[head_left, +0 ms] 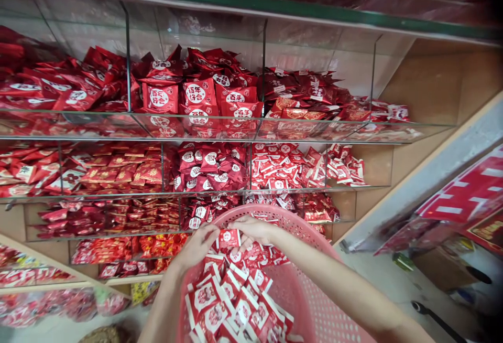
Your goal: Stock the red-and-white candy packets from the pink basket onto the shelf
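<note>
Over a pink perforated plastic basket (334, 301), my left hand (198, 246) pinches the left end of a small red-and-white packet (229, 238). At the packet's other end is my right hand (253, 230), its fingers curled around that side. Several more red-and-white packets (239, 301) lie heaped in the basket below my hands. They have white crimped ends and a round white label. The basket's far rim reaches up to the lower shelves.
Glass shelves (220, 128) with upright dividers rise in front, filled with red packets (161, 96). More red-and-white packets (275, 164) fill a middle compartment. A brown box (444, 267) and hanging red bags (467, 191) are at right. Plastic-bagged goods (70, 303) sit low at left.
</note>
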The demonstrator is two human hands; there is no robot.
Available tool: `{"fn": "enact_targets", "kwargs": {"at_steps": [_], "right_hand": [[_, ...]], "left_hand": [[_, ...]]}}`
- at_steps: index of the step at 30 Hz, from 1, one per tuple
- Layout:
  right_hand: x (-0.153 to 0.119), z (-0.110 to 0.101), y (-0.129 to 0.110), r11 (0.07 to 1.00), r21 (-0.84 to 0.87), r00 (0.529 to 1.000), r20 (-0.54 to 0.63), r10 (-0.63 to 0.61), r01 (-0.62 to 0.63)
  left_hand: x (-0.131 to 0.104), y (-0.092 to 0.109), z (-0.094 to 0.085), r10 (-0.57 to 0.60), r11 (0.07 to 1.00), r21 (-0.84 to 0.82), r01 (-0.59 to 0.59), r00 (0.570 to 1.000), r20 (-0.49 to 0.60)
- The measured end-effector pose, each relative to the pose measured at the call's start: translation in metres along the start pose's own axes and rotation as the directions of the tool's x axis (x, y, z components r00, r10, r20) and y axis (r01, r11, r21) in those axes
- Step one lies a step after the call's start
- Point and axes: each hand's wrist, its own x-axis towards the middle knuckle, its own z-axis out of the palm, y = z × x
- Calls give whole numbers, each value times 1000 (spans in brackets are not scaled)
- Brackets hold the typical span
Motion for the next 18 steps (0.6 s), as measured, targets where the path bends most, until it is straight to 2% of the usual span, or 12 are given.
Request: {"fn": "enact_targets", "kwargs": {"at_steps": [2, 10, 14, 18], "right_hand": [[2, 3, 1, 1000, -25, 1000, -13, -10, 10], [11, 13, 7, 984, -160, 989, -113, -90, 71], [4, 8, -1, 981, -166, 980, -152, -128, 102], [-8, -16, -14, 957, -235, 918, -316, -241, 170]], "left_hand": [[0, 0, 0, 86, 996, 5, -86, 996, 10], [0, -4, 0, 95, 995, -9, -96, 995, -19], [1, -2, 1, 26, 996, -83, -29, 999, -32], [1, 2, 1, -79, 988, -135, 72, 995, -53]]}}
